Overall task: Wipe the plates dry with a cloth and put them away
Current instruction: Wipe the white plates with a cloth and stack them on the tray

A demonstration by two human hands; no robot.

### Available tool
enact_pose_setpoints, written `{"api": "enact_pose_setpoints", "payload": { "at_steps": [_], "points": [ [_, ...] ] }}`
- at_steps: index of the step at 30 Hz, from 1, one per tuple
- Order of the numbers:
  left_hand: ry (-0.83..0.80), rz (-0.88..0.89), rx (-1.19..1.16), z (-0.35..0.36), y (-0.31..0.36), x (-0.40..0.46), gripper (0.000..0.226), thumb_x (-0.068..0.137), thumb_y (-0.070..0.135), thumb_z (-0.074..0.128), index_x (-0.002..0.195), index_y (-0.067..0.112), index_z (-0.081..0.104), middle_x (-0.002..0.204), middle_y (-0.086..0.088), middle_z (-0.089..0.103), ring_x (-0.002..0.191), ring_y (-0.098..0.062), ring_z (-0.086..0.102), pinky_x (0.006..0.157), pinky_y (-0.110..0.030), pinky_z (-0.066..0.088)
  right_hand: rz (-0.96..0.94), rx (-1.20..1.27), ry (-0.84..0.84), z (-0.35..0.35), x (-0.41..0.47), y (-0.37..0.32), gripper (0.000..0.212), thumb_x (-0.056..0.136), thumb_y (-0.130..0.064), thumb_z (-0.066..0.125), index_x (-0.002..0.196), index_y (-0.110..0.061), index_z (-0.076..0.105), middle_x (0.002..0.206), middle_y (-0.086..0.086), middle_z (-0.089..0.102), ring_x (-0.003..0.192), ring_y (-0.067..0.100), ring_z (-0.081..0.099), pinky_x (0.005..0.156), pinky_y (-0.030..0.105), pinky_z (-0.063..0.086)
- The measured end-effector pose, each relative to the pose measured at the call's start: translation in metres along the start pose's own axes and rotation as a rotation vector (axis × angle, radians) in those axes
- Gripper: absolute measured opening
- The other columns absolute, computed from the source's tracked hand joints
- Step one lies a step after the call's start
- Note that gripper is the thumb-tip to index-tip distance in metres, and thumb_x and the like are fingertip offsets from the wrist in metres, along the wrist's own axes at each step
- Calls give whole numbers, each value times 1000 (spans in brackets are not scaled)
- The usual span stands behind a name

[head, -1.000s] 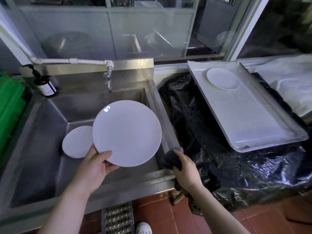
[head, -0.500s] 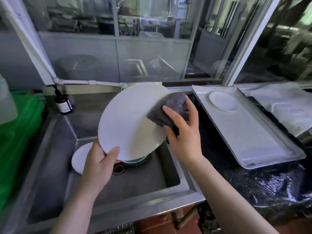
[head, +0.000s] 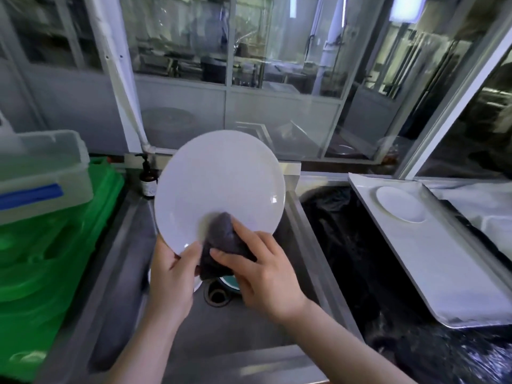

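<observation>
A large white plate stands tilted upright over the steel sink, its face toward me. My left hand grips its lower rim, thumb on the front. My right hand holds a dark grey cloth and presses it against the plate's lower middle. A small white plate lies on the metal tray at the right. The edge of another small white plate in the sink shows just under my left hand.
Green crates with a clear lidded box on top stand left of the sink. A brown pump bottle sits at the sink's back rim. Black plastic sheeting covers the counter between sink and tray. A drain opens below my hands.
My left hand raised the big plate out of the sink and tilted it up. My right hand brought the cloth from the sink rim to the plate and slid it from the right edge down to the lower middle.
</observation>
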State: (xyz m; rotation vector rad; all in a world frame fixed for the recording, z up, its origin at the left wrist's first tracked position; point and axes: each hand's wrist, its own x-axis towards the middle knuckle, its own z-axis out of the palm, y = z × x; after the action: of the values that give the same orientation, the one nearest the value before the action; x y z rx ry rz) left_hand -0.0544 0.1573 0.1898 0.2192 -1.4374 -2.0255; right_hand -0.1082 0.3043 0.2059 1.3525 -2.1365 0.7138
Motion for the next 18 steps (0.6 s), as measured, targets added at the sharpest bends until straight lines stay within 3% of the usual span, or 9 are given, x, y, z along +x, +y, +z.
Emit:
{"api": "enact_pose_setpoints", "payload": {
  "at_steps": [4, 7, 9, 12, 15, 18],
  "points": [
    [13, -16, 52, -6, 7, 6, 44, 77, 7, 51, 102, 39, 66, 103, 6, 72, 94, -14, 69, 67, -42, 58, 103, -56, 65, -13, 18, 18, 53, 65, 8, 69, 110, -20, 74, 136, 21, 50, 95, 41, 59, 83, 43, 53],
    [8, -22, 33, -10, 12, 8, 45, 76, 8, 52, 101, 43, 65, 104, 10, 71, 94, -10, 69, 63, -34, 58, 318, -128, 171, -21, 33, 33, 50, 71, 3, 74, 115, -21, 71, 137, 22, 48, 104, 43, 54, 83, 46, 53],
    [2, -19, 31, -10, 14, 8, 47, 77, 7, 52, 100, 45, 65, 104, 12, 70, 94, -8, 68, 63, -33, 58, 362, -151, 165, -18, 38, 34, 47, 76, -5, 75, 119, -22, 69, 139, 21, 47, 103, 44, 52, 83, 48, 52],
    [5, -18, 11, -9, 14, 10, 49, 79, 1, 51, 105, 41, 65, 105, 8, 71, 95, -12, 69, 63, -35, 58, 242, -99, 106, -2, 34, 15, 44, 78, -17, 75, 120, -20, 68, 138, 19, 50, 97, 42, 57, 85, 46, 51],
    [-27, -52, -25, -12, 12, 10, 49, 88, -10, 48, 120, 25, 60, 114, -9, 69, 103, -31, 67, 68, -50, 58, 29, -11, -13, 12, 21, -1, 38, 82, -17, 67, 119, -24, 69, 138, 15, 52, 91, 37, 60, 78, 44, 53],
    [-19, -69, -8, -13, 13, 11, 48, 80, 1, 51, 115, 31, 62, 115, -4, 69, 105, -25, 67, 69, -48, 58, 33, 5, -46, 7, 25, 13, 42, 79, -9, 69, 119, -24, 69, 140, 12, 51, 92, 36, 60, 82, 41, 53]
  ]
}}
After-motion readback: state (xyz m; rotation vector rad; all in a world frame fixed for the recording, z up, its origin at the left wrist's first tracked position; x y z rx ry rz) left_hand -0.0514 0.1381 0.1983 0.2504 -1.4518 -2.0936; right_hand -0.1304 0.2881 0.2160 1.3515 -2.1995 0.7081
